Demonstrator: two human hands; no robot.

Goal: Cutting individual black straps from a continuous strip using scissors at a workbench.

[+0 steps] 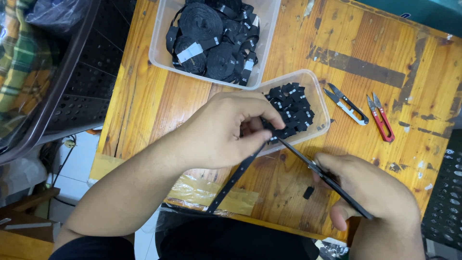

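On the worn wooden table (pixel 202 103), near its front edge, two bare hands are working together over a long black label strip (pixel 234 179). The left hand (pixel 219 130) is pinching the upper end of this strip between thumb and fingers, closed firmly on it, so the strip is hanging taut and slanting down toward the table edge; held like this, it is presenting its end straight to the blades. The right hand (pixel 373 190) is wrapping around the handles of black scissors (pixel 323 174), fingers clamped on them, and the blades are pointing up and left, reaching the strip just beside the left fingertips. Whether the blades are open or closed there, I cannot tell, because the fingers are covering that place.

Just behind the left hand a small clear tray (pixel 321 98) is standing, holding many short black cut labels (pixel 291 106); it is sitting near the cutting point, probably so pieces are falling close to it. One small black piece (pixel 308 192) is lying on the wood beside the right hand. Farther back, a bigger clear tub (pixel 161 50) is keeping black label rolls (pixel 211 38). To the right, well apart, white thread snips (pixel 347 104) and red thread snips (pixel 381 118) are lying side by side, untouched.
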